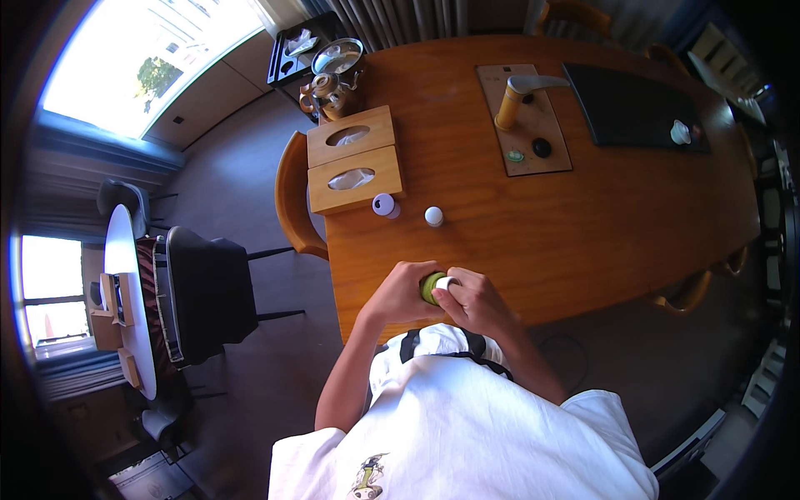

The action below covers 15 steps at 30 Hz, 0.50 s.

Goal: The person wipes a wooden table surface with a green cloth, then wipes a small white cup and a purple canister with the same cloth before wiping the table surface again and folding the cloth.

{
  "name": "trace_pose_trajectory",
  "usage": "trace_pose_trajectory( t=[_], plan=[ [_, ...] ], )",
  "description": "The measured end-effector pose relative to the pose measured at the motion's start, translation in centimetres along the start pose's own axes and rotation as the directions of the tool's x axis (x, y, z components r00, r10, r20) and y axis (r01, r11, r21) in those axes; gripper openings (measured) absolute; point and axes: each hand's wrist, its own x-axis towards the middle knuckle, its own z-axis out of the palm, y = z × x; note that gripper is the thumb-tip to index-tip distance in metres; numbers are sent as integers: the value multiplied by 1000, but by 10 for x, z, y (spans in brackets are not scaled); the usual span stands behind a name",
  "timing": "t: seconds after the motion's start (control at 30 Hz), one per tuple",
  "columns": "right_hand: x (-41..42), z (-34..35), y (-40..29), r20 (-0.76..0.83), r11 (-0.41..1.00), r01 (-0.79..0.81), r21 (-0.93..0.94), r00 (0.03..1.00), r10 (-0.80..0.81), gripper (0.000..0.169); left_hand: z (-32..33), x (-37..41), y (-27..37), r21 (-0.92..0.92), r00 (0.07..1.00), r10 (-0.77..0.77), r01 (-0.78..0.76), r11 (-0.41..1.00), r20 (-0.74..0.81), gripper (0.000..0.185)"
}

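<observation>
My left hand (403,290) is wrapped round a small round green object (431,287), held above the near edge of the wooden table (562,250). On its right side sits a white ring-like part (445,284), possibly a cap or collar. The fingers and thumb of my right hand (475,300) grip that white part. My hands cover much of the object, so its exact kind cannot be told. Beyond them a small white-topped container (434,216) stands upright on the table. To its left is a lilac container (385,205) with a dark mark on its top.
Two wooden tissue boxes (356,178) lie at the table's left edge, near a metal kettle (331,94). Farther back are a board with a water spout (512,103) and a black tray (631,106) bearing a white cup (680,132). A wooden chair (292,194) touches the left side.
</observation>
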Motion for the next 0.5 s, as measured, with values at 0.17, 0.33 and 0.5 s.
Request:
trace_pose_trajectory(
  t=[0.17, 0.33, 0.5],
  plan=[
    [-12, -9, -4, 118, 994, 101, -30, 988, -97, 32, -12, 12, -14, -246, 858, -71, 224, 943, 509, 41],
    [-21, -4, 8, -59, 990, -122, -64, 991, 119, 29, 20, 11, -1, 0, 989, -92, 92, 996, 118, 41],
    [-5, 19, 9, -278, 900, -417, 125, 856, 435, 37, 63, 6, -17, 486, 889, 248, -32, 873, -386, 39]
  ],
)
